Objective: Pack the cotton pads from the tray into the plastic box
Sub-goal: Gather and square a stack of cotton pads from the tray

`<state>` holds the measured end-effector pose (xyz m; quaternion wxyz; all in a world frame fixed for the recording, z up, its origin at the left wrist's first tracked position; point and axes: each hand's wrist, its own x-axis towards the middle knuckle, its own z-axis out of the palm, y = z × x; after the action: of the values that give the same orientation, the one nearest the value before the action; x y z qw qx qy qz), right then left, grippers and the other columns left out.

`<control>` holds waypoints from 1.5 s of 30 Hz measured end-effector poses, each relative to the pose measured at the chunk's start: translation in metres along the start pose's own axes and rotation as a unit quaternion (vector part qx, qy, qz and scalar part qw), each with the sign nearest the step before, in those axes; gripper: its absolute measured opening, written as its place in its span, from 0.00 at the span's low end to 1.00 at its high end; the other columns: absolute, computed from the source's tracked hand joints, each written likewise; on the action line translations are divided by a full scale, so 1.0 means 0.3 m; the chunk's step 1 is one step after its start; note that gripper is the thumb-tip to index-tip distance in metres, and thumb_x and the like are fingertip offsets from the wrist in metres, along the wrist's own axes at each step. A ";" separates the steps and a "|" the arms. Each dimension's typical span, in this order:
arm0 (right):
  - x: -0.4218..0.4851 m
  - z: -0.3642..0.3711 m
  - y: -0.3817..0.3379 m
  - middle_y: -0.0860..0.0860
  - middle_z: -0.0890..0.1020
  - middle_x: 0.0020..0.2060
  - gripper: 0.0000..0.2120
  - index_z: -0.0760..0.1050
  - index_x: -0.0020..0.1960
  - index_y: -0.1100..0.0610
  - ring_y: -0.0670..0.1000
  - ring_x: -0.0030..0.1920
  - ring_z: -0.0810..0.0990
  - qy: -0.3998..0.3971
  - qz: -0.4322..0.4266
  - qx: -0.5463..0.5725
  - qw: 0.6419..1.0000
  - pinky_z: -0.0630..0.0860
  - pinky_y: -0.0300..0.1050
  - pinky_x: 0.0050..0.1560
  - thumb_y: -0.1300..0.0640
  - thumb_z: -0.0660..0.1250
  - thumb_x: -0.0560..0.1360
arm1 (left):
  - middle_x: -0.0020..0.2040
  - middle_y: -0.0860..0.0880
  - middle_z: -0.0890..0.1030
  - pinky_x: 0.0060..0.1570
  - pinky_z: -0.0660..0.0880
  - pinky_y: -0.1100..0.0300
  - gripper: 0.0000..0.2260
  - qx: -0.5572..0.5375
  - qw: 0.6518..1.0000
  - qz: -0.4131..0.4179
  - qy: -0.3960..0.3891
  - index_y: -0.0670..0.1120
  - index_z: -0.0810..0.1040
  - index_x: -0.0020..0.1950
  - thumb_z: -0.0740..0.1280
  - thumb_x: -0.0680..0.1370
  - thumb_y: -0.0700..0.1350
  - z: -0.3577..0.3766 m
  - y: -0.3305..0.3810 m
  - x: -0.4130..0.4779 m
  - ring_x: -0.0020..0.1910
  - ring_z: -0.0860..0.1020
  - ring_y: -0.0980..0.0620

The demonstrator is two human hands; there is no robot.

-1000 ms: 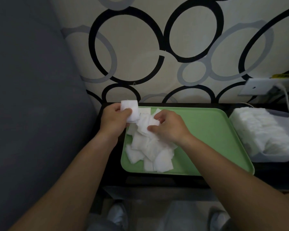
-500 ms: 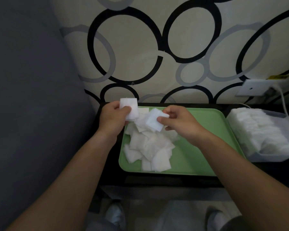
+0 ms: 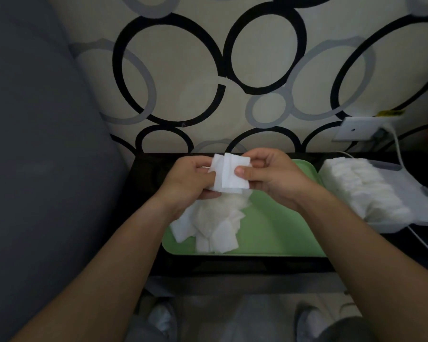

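A green tray (image 3: 277, 233) lies on a black table, with a loose pile of white square cotton pads (image 3: 213, 225) on its left half. Above the pile, my left hand (image 3: 188, 178) holds a small stack of pads (image 3: 216, 176). My right hand (image 3: 269, 176) pinches a single pad (image 3: 235, 174) between thumb and fingers and sets it against that stack. To the right of the tray stands a clear plastic box (image 3: 405, 193) filled with rows of packed pads (image 3: 356, 183).
The black table (image 3: 146, 188) stands against a wall papered with black and grey rings. A grey upholstered surface (image 3: 35, 169) fills the left side. A white wall socket (image 3: 358, 129) with a white cable (image 3: 398, 149) sits behind the box. My shoes show below the table edge.
My right hand lifted one pad off the pile and carried it left to the stack in my left hand. Both hands now meet above the tray's far left part.
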<state>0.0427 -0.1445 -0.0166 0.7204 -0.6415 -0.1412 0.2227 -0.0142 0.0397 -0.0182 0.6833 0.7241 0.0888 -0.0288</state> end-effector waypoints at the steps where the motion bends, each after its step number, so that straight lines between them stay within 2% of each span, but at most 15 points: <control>1: 0.001 -0.001 0.002 0.55 0.85 0.38 0.10 0.82 0.40 0.55 0.53 0.40 0.83 0.005 -0.001 -0.001 1.000 0.80 0.51 0.47 0.61 0.77 0.59 | 0.48 0.48 0.87 0.39 0.80 0.62 0.11 -0.001 1.000 0.002 -0.012 0.45 0.82 0.59 0.68 0.78 0.36 0.007 0.000 -0.004 0.47 0.85 0.53; 4: 0.000 0.000 0.005 0.58 0.82 0.41 0.09 0.84 0.37 0.52 0.57 0.44 0.81 0.021 0.007 -0.009 1.000 0.75 0.63 0.58 0.58 0.78 0.57 | 0.49 0.47 0.87 0.43 0.81 0.60 0.11 -0.001 0.999 0.011 -0.042 0.46 0.82 0.60 0.68 0.79 0.38 0.021 0.004 -0.012 0.49 0.85 0.52; 8: -0.002 0.002 0.005 0.59 0.81 0.42 0.09 0.83 0.38 0.53 0.59 0.46 0.80 0.042 0.011 -0.027 0.999 0.74 0.67 0.60 0.60 0.79 0.60 | 0.53 0.47 0.86 0.50 0.81 0.56 0.12 0.001 0.997 0.014 -0.072 0.47 0.81 0.62 0.66 0.80 0.39 0.021 0.003 -0.014 0.53 0.84 0.51; 11: 0.005 -0.003 0.010 0.56 0.81 0.39 0.09 0.81 0.42 0.56 0.56 0.43 0.81 0.057 0.012 -0.053 0.997 0.77 0.62 0.55 0.66 0.77 0.66 | 0.53 0.47 0.86 0.49 0.81 0.56 0.13 -0.003 0.997 0.008 -0.079 0.47 0.82 0.62 0.63 0.81 0.38 0.018 0.004 -0.012 0.54 0.84 0.51; 15: 0.009 0.006 0.016 0.49 0.82 0.33 0.10 0.80 0.44 0.58 0.49 0.36 0.80 0.063 0.011 -0.091 0.994 0.78 0.48 0.41 0.66 0.78 0.67 | 0.51 0.45 0.86 0.46 0.82 0.56 0.12 -0.020 0.997 -0.006 -0.077 0.47 0.84 0.58 0.62 0.81 0.38 0.015 0.008 -0.017 0.51 0.85 0.49; 18: 0.006 0.017 0.019 0.48 0.82 0.32 0.11 0.79 0.45 0.59 0.48 0.33 0.80 0.078 0.002 -0.125 0.989 0.77 0.44 0.37 0.65 0.78 0.67 | 0.48 0.44 0.86 0.44 0.82 0.53 0.11 -0.050 0.997 -0.029 -0.058 0.48 0.85 0.52 0.63 0.81 0.45 0.013 0.014 -0.015 0.49 0.85 0.47; 21: -0.002 0.040 0.022 0.51 0.80 0.32 0.14 0.76 0.47 0.59 0.48 0.30 0.80 0.099 -0.018 -0.170 0.980 0.75 0.45 0.34 0.60 0.79 0.67 | 0.51 0.44 0.86 0.45 0.81 0.52 0.14 -0.063 0.996 -0.053 -0.031 0.46 0.83 0.56 0.63 0.81 0.54 0.009 0.017 -0.016 0.50 0.85 0.46; 23: -0.007 0.061 0.029 0.52 0.78 0.32 0.15 0.73 0.46 0.56 0.49 0.29 0.80 0.118 -0.025 -0.220 0.968 0.73 0.44 0.34 0.53 0.78 0.69 | 0.51 0.46 0.86 0.46 0.82 0.55 0.11 -0.013 0.999 -0.012 -0.036 0.47 0.83 0.58 0.68 0.79 0.49 0.002 0.004 -0.024 0.51 0.85 0.49; 25: -0.014 0.075 0.043 0.52 0.80 0.32 0.13 0.72 0.45 0.55 0.50 0.29 0.80 0.112 -0.030 -0.276 0.954 0.74 0.44 0.36 0.48 0.72 0.74 | 0.50 0.48 0.86 0.46 0.82 0.56 0.09 0.004 1.000 0.009 -0.021 0.47 0.82 0.59 0.70 0.78 0.42 -0.009 -0.007 -0.031 0.50 0.85 0.50; 28: -0.031 0.073 0.077 0.50 0.84 0.33 0.09 0.76 0.42 0.54 0.50 0.32 0.83 0.023 -0.008 -0.373 0.927 0.79 0.48 0.41 0.51 0.65 0.79 | 0.47 0.49 0.86 0.43 0.82 0.59 0.08 0.010 1.000 0.002 0.027 0.50 0.82 0.53 0.69 0.78 0.39 -0.041 -0.022 -0.032 0.47 0.85 0.51; 30: -0.049 0.065 0.104 0.45 0.83 0.35 0.05 0.79 0.41 0.52 0.46 0.36 0.82 -0.034 0.002 -0.446 0.894 0.79 0.46 0.43 0.57 0.68 0.76 | 0.47 0.49 0.86 0.42 0.82 0.58 0.07 0.026 0.999 -0.003 0.038 0.51 0.82 0.50 0.70 0.78 0.39 -0.063 -0.030 -0.034 0.46 0.84 0.51; 32: -0.072 0.067 0.125 0.41 0.80 0.37 0.03 0.80 0.43 0.50 0.42 0.39 0.79 -0.057 0.014 -0.509 0.859 0.75 0.41 0.44 0.55 0.73 0.72 | 0.47 0.48 0.86 0.39 0.81 0.60 0.06 0.032 0.999 -0.004 0.041 0.50 0.82 0.50 0.71 0.77 0.39 -0.081 -0.039 -0.042 0.45 0.84 0.52; 37: -0.111 0.101 0.162 0.43 0.79 0.40 0.17 0.73 0.47 0.47 0.48 0.43 0.78 -0.030 0.044 -0.580 0.813 0.77 0.46 0.44 0.43 0.77 0.66 | 0.50 0.47 0.85 0.37 0.80 0.61 0.06 0.057 0.997 -0.007 0.045 0.48 0.81 0.53 0.71 0.77 0.40 -0.097 -0.054 -0.060 0.47 0.84 0.51; 42: -0.123 0.111 0.167 0.44 0.80 0.43 0.16 0.74 0.48 0.47 0.49 0.46 0.79 -0.016 0.057 -0.581 0.811 0.76 0.46 0.45 0.44 0.77 0.67 | 0.49 0.47 0.85 0.41 0.81 0.57 0.05 0.067 0.997 -0.007 0.036 0.48 0.82 0.52 0.71 0.77 0.40 -0.081 -0.060 -0.073 0.48 0.84 0.48; 45: -0.117 0.101 0.170 0.43 0.79 0.39 0.11 0.75 0.41 0.48 0.47 0.43 0.79 -0.018 0.057 -0.537 0.842 0.77 0.45 0.44 0.50 0.77 0.68 | 0.49 0.46 0.85 0.42 0.81 0.54 0.06 0.071 0.997 -0.008 0.033 0.46 0.82 0.53 0.71 0.77 0.40 -0.072 -0.062 -0.070 0.50 0.84 0.46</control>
<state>-0.0095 -0.1320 -0.0599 0.2469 -0.9305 -0.2150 0.1639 -0.0397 0.0603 -0.0318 0.6268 0.7705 0.1146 -0.0167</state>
